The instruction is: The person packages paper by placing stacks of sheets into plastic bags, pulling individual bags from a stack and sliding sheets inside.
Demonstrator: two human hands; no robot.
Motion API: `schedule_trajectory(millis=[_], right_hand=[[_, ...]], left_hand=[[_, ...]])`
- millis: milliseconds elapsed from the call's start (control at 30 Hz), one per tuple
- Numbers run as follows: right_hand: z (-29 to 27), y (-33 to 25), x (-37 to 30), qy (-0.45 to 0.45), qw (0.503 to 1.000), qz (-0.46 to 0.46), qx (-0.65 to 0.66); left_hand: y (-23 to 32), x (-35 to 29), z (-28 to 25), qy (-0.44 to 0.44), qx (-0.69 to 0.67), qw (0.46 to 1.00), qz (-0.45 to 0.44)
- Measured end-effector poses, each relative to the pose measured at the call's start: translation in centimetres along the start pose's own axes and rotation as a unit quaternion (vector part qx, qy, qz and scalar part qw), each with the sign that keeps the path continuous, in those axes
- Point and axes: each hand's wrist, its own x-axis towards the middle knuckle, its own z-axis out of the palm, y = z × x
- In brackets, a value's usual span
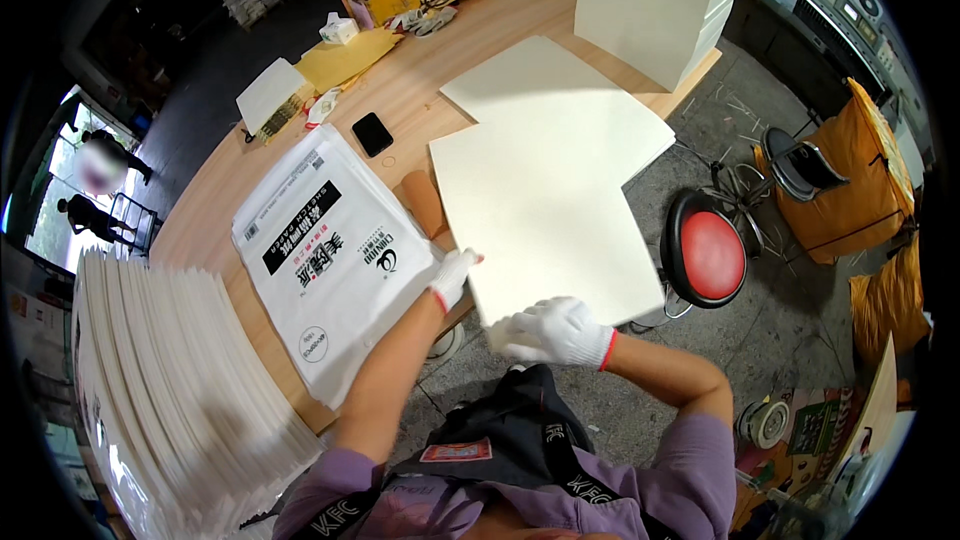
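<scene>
A stack of large white paper sheets [545, 210] lies turned across a second white paper stack [525, 70] on the wooden table, its near end jutting over the table's front edge. My left hand [455, 278], in a white knit glove, is closed at the left edge of the upper stack. At its near left corner, my right hand [558, 330], gloved too, grips the sheets with fingers bent; the fingertips are partly hidden. Just left of my left hand lies a pile of white printed plastic bags [330, 260]. A brown-orange curved piece [424, 203] sits between bags and paper.
A tall white paper pile [650, 10] stands at the far right table corner. Many wrapped packs [190, 390] are stacked at lower left. A phone [372, 134] and yellow envelopes [345, 58] lie farther back. A red-topped stool [710, 252] stands to the right; two people are far left.
</scene>
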Motion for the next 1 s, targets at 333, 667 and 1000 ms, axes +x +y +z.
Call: schedule_trajectory(millis=[333, 667, 1000], right_hand=[[8.8, 18.9, -3.5, 0.179, 0.611, 0.293, 0.713], [4.7, 8.7, 1.5, 0.234, 0.824, 0.439, 0.272], [3.0, 4.6, 2.7, 0.091, 0.931, 0.337, 0.102]], left_hand=[[4.2, -3.1, -7.7, -0.093, 0.364, 0.902, 0.213], [-2.1, -11.8, 6.2, -0.077, 0.478, 0.790, 0.376], [-8.3, -14.2, -16.3, 0.275, 0.528, 0.766, 0.243]])
